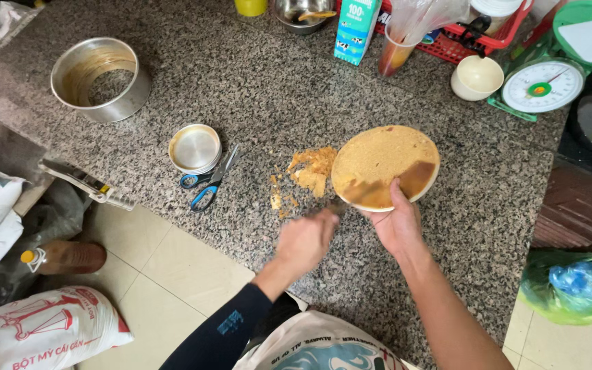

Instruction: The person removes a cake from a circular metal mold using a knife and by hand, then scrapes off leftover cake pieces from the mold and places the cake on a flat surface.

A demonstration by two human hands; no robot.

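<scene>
Right hand (397, 226) gripped the round cake (385, 166) at its six o'clock edge while the blurred left hand (306, 240), closed on a scraping tool (340, 205), best worked with short strokes toward the crumbs (312, 171) at nine o'clock.

Single head-worn view, looking steeply down from above person's chest onto granite counter (255, 89). Faces away from person: floor tiles (166, 274) near, scale (541, 85) at far right. Close range, both forearms in frame. No second view to overlap.
</scene>
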